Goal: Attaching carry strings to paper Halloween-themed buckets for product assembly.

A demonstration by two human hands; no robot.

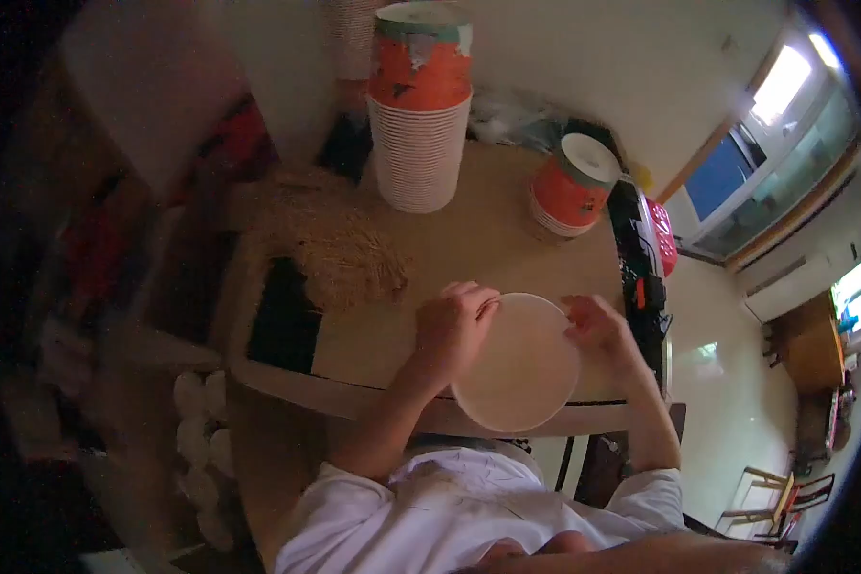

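i've got both hands on the white bowl (518,368) at the table's (469,239) near edge — left hand (452,325) and right hand (595,327) pinching opposite rim sides. one tall stack (419,115) and a short stack (572,187) stand behind — judging by those, plenty remains.

White lid (518,368), orange/white cup stacks (419,105), tan table (488,239).
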